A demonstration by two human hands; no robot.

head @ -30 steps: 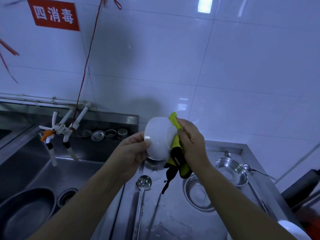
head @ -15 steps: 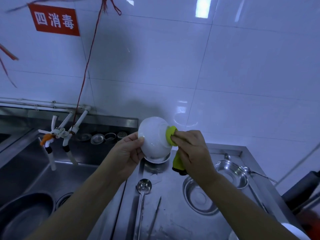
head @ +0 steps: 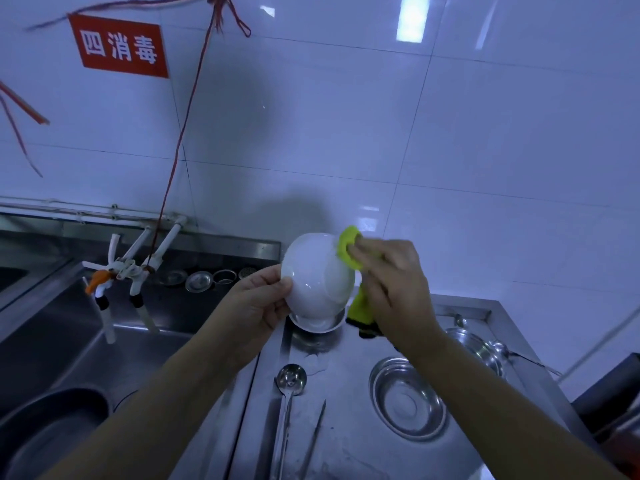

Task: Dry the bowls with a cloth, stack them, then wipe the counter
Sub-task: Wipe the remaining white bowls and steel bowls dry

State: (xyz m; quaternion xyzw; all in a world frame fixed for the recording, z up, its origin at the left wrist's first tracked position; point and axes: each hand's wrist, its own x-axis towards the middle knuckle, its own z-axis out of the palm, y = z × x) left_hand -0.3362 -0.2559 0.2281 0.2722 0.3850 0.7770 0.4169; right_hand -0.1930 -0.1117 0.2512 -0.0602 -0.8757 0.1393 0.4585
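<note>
- The left hand (head: pixel 258 303) pinches the white bowl (head: pixel 317 277) by its rim, tilted, above the desk's (head: pixel 349 441) back edge.
- The right hand (head: pixel 391 282) grips the green cloth (head: pixel 348 249), pressing it against the bowl's upper right side.
- A ladle (head: pixel 289 386) and steel dish (head: pixel 407 398) lie below, well apart.

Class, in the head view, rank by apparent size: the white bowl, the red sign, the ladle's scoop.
1. Red sign and white bowl: look alike; the bowl is nearer the camera, so unranked.
2. Ladle's scoop: smallest.

Dim, bluish light; ceiling-lamp glare on the wall tiles (head: pixel 408 19), soft shadows below, wide-angle bending at edges.
</note>
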